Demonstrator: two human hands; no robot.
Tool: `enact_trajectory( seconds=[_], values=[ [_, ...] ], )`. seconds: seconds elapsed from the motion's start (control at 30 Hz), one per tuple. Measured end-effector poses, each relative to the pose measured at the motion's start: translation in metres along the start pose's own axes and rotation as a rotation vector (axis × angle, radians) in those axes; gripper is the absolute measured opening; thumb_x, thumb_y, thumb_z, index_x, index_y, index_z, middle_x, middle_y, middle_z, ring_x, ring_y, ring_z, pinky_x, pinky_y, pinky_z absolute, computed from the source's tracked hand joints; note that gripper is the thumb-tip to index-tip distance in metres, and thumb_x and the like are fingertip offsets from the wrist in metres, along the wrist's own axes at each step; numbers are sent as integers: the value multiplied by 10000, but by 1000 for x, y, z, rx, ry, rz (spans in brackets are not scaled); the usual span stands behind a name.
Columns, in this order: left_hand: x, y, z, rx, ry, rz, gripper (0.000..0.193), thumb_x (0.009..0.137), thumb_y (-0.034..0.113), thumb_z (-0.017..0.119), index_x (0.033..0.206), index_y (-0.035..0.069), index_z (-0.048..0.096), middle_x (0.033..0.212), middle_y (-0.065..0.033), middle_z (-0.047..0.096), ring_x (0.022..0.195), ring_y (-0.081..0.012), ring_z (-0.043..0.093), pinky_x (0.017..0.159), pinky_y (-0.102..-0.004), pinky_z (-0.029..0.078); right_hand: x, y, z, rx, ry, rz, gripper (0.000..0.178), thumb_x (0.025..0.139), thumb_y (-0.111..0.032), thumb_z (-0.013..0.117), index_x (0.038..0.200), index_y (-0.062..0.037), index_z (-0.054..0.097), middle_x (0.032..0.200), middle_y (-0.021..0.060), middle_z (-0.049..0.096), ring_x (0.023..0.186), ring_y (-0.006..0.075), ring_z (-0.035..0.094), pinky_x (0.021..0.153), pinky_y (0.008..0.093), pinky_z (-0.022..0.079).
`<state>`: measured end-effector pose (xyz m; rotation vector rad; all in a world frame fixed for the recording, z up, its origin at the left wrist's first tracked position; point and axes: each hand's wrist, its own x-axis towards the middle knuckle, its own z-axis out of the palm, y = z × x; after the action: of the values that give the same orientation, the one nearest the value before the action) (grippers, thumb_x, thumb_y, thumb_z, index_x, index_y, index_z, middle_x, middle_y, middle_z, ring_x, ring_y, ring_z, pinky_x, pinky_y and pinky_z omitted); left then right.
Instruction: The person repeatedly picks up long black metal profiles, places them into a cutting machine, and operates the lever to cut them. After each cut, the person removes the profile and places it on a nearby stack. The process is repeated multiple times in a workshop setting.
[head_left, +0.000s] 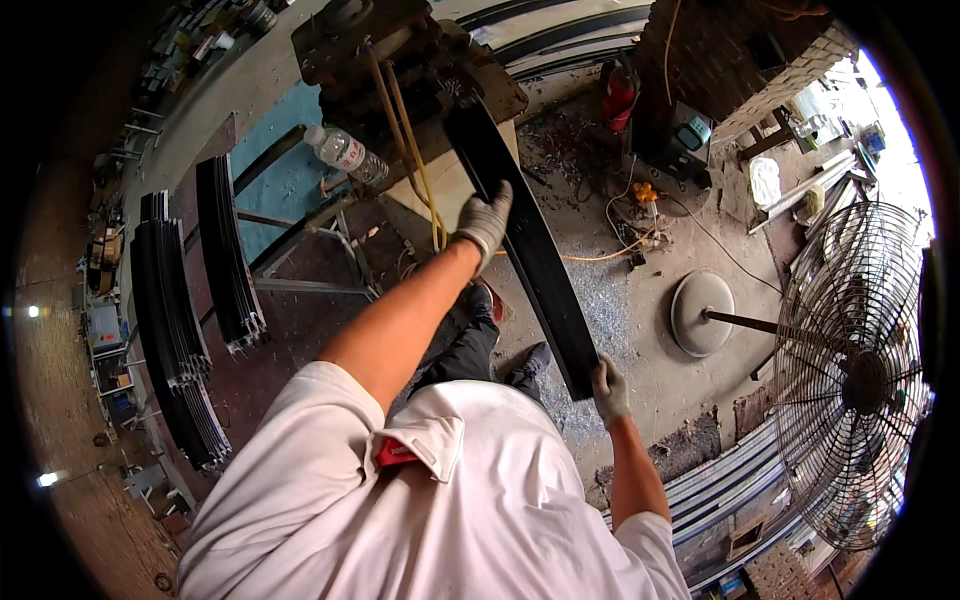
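Note:
A long black metal profile (535,265) slants across in front of me, its far end at a dark machine (400,60). My gloved left hand (487,220) grips its left edge around the middle. At the near end my gloved right hand (608,392) is closed on the profile's right corner, fingers partly hidden beneath. Whether the far end rests on the machine or lies inside it I cannot tell. Two yellowish hoses (405,135) hang from the machine, beside my left hand.
Stacks of black profiles (170,290) lie on a rack at left. A plastic bottle (345,155) stands near the machine. To the right are a large caged fan (860,380) with a round base (702,313), a fire extinguisher (619,95) and cables. Metal shavings (600,310) cover the floor.

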<state>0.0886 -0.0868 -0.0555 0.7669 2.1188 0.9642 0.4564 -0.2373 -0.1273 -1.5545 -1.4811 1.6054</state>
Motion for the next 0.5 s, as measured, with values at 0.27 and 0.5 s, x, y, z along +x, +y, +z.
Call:
enact_trajectory(
  seconds=[0.27, 0.5],
  values=[
    [-56, -94, 105, 15, -428, -242, 627, 834, 622, 563, 976, 16, 639, 865, -166, 654, 824, -299, 644, 748, -376, 526, -107, -7, -78, -171, 173, 303, 430, 936, -420, 548, 872, -11, 663, 637, 28, 582, 656, 130, 565, 632, 291, 463],
    [-135, -111, 75, 190, -693, -94, 345, 912, 332, 606, 1057, 19, 617, 790, -61, 633, 674, -147, 603, 601, -325, 502, -52, -100, -61, -1252, 156, 592, 633, 867, -643, 428, 973, -67, 670, 906, 214, 685, 874, 370, 671, 764, 466, 519]
  ],
)
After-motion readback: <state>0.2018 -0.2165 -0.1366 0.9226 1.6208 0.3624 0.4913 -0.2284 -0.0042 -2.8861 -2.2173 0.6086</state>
